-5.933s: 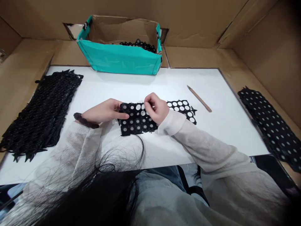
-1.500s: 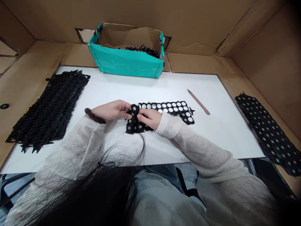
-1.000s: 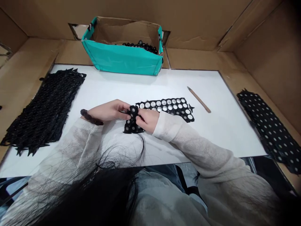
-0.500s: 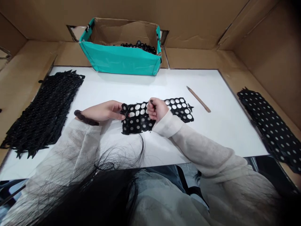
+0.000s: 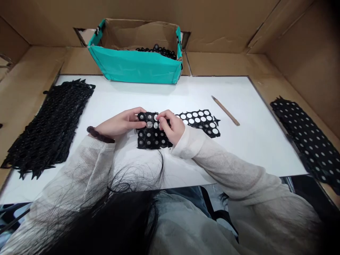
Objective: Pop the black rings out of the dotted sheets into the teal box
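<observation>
Our left thumb lies on top of the black sheet [image 5: 152,139] at its near-left end, the other fingers curling round its far edge and partly hidden; the left hand [image 5: 126,121] has that corner pinched. The thumb and forefinger of our right hand [image 5: 174,128] stand narrow over the upper rows of round openings — whether a small piece sits between the tips we cannot tell, as they hide the spot.

The sheet lies on the white board [image 5: 252,141] before us, passing behind the right hand and running out to a ragged, spiked end. We judge it light and rubbery: soft enough to bend, grippy rather than slippery, with thin webs between the openings that may tear under a hard tug. The firmest hold looks to be a flat pinch across a whole row at the end — not on a single web or spike.

Farther out we have the pointed tool [image 5: 225,111] to the right, a stack of sheets [image 5: 50,124] at left, a dotted sheet [image 5: 305,141] at far right, and beyond, the teal box [image 5: 135,65] with black pieces [image 5: 159,52] inside.
</observation>
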A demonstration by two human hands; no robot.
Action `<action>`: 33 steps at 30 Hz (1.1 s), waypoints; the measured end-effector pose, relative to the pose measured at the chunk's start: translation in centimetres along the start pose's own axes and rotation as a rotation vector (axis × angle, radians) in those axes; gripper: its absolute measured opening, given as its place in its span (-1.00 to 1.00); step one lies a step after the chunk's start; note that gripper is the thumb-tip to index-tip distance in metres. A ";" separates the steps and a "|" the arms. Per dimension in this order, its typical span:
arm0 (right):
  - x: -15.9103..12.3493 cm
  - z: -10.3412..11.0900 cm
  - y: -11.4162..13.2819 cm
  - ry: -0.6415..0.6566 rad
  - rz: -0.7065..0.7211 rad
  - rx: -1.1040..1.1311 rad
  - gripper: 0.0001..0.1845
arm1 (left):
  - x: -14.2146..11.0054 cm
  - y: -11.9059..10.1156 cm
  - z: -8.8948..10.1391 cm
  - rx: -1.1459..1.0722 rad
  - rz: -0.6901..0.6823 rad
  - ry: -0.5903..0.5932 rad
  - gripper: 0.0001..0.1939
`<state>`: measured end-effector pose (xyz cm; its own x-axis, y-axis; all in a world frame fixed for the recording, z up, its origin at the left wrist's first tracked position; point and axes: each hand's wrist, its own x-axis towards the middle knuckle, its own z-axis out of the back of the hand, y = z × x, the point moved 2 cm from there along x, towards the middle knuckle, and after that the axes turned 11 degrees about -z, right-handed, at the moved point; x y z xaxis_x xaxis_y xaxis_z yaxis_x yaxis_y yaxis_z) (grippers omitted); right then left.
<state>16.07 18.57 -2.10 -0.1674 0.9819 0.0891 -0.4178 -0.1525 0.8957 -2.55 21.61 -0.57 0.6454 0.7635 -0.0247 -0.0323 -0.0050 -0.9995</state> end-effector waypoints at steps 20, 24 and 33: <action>-1.2 -1.1 0.7 0.003 0.118 -0.162 -0.72 | 0.1 -0.3 -0.8 0.105 -0.029 -0.023 -0.87; -1.0 -1.2 0.5 0.061 0.136 -0.203 -0.61 | 0.0 -0.6 -0.8 0.214 0.005 0.034 -0.88; -0.4 -1.3 0.9 0.130 0.076 -0.291 -0.79 | 0.1 -0.4 -1.0 0.203 0.062 0.092 -0.89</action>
<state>14.64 17.90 -1.89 -0.3130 0.9465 0.0781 -0.6342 -0.2695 0.7247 -1.76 21.02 -0.18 0.7041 0.7035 -0.0970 -0.2211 0.0873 -0.9713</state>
